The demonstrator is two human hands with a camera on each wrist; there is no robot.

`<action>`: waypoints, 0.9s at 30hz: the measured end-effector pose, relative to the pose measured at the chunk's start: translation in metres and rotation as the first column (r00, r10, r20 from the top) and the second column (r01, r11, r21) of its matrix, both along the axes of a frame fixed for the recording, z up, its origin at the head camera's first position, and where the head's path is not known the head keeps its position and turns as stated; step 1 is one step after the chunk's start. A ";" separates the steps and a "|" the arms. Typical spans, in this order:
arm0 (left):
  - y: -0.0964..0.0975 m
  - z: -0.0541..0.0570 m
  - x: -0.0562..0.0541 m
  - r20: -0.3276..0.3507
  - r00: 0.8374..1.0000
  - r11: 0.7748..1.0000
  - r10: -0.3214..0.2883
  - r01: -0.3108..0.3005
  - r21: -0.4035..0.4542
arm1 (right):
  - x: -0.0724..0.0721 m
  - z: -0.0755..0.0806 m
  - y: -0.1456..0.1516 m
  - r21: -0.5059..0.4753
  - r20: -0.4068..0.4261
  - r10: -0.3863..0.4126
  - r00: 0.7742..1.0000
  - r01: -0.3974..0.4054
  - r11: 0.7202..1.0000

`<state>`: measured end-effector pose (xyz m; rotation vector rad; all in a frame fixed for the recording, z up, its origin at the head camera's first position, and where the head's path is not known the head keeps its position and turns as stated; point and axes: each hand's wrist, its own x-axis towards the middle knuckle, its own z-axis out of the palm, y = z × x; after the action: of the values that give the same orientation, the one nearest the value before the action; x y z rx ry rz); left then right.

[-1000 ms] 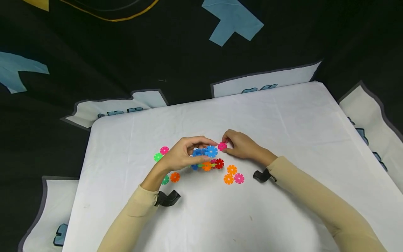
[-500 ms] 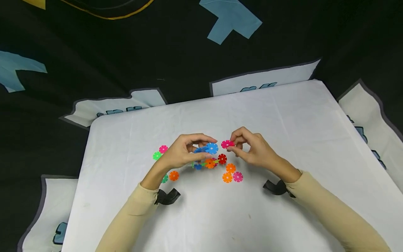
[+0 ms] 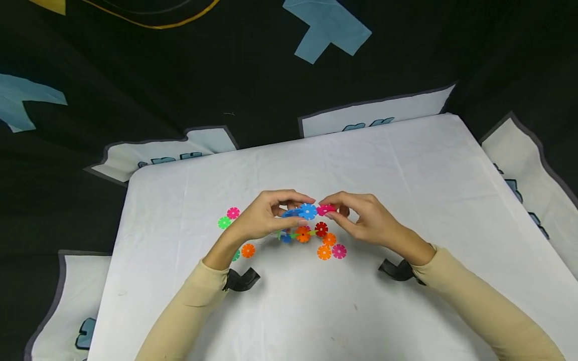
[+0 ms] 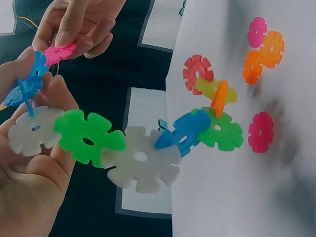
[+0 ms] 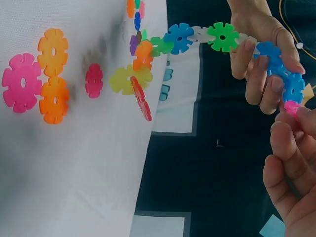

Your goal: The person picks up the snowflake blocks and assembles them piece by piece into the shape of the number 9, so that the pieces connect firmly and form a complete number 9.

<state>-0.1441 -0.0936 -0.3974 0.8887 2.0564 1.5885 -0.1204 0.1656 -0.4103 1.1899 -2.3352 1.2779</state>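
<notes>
My left hand [image 3: 255,218] grips one end of a chain of notched plastic snowflake discs, a blue disc [image 3: 308,211] at its tip. From there the chain hangs through a white disc [image 4: 143,170], green discs, another blue disc [image 4: 185,136], an orange one and a yellow one, down to a red disc [image 4: 190,74]. My right hand [image 3: 370,215] pinches a pink disc [image 3: 323,209] between thumb and fingers, turned nearly edge-on. In the left wrist view the pink disc's edge meets the notched edge of the tip blue disc. Fingers partly cover the blue discs.
On the white table [image 3: 280,311], loose orange discs [image 3: 324,252] and a pink disc [image 3: 339,251] lie front right of the chain. To the left are a pink disc [image 3: 233,213], a green disc [image 3: 224,222] and an orange disc [image 3: 248,250]. Black curtain hangs behind.
My right hand drew the pink disc right and tilted it edge-on, then brought it back left against the blue disc. My left hand kept its grip, shifting slightly right with the chain.
</notes>
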 end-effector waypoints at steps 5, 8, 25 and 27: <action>0.002 -0.002 0.000 -0.002 1.000 1.000 0.002 -0.002 -0.009 | -0.001 0.000 0.001 -0.015 -0.007 0.006 1.000 -0.007 1.000; 0.003 -0.002 0.001 0.004 1.000 1.000 -0.022 0.022 0.007 | -0.002 0.000 0.001 -0.029 -0.014 0.013 1.000 -0.013 0.999; 0.005 -0.002 0.001 0.027 0.997 0.996 -0.077 0.075 0.057 | -0.001 -0.002 -0.001 -0.061 -0.073 0.058 0.996 -0.062 0.996; 0.005 -0.003 0.001 0.041 0.997 0.996 -0.072 0.069 0.063 | 0.000 -0.002 -0.002 -0.071 -0.078 0.064 0.995 -0.069 0.995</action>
<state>-0.1433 -0.0887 -0.4000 0.9296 1.9348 1.6271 -0.1203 0.1635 -0.4128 1.2795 -2.1932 1.3048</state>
